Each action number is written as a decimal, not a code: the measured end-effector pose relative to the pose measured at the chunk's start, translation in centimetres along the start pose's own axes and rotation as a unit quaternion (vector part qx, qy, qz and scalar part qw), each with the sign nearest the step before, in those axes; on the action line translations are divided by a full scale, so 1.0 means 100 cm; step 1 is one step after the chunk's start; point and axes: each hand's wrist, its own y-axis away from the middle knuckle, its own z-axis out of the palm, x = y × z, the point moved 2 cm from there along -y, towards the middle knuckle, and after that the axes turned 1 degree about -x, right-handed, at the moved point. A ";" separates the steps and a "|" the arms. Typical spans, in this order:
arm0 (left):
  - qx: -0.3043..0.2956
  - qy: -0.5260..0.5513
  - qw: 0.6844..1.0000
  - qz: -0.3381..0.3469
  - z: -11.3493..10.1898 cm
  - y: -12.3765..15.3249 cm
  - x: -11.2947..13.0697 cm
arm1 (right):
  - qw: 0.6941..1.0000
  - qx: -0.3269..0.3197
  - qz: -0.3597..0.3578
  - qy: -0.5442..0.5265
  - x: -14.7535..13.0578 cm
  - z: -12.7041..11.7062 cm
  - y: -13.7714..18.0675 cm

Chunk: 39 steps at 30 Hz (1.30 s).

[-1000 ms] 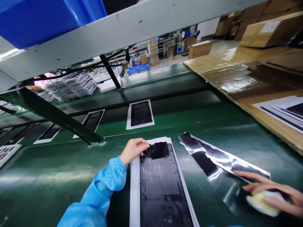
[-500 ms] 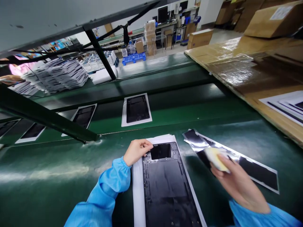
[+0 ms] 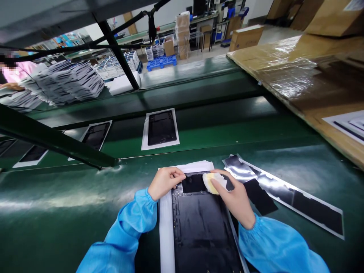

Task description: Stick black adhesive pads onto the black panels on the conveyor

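Observation:
A tablet-like device [image 3: 201, 227] with a black inner face lies on white sheets [image 3: 165, 227] in front of me. Across its upper part is a small black film [image 3: 193, 184]. My left hand [image 3: 167, 182] is closed, thumb and forefinger pinched at the film's upper left corner. My right hand [image 3: 234, 195] grips a white and yellow pad [image 3: 214, 183], which rests against the film's right end. The pad covers that end of the film. Right of the device lie a loose black film piece [image 3: 260, 197] and a pale-edged strip of black films [image 3: 315, 212].
Another tablet-like device [image 3: 162, 128] lies on a white sheet on the green conveyor [image 3: 216, 121], with several more leftward. A green post [image 3: 57, 138] slants in from the left. Cardboard [image 3: 287, 72] covers the right side. Stacked white sheets [image 3: 66, 83] and a person's hand [image 3: 13, 86] are at far left.
My right hand has moved left with the pad, from above the strip onto the film's right end. The loose black piece is now uncovered. My left hand keeps its pinch.

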 end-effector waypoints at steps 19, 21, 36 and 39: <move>-0.001 -0.028 1.000 0.000 -0.001 -0.001 0.002 | 0.999 -0.030 -0.006 0.037 0.002 0.002 0.002; -0.001 -0.032 0.999 0.001 0.000 -0.001 0.001 | 0.999 -0.031 -0.007 0.038 0.003 0.002 0.002; 0.022 -0.151 0.988 0.036 0.001 0.003 0.004 | 0.992 -0.059 -0.060 0.092 -0.003 0.005 0.005; 0.023 -0.171 0.985 0.032 0.002 0.004 0.006 | 0.992 -0.057 -0.059 0.096 -0.002 0.005 0.004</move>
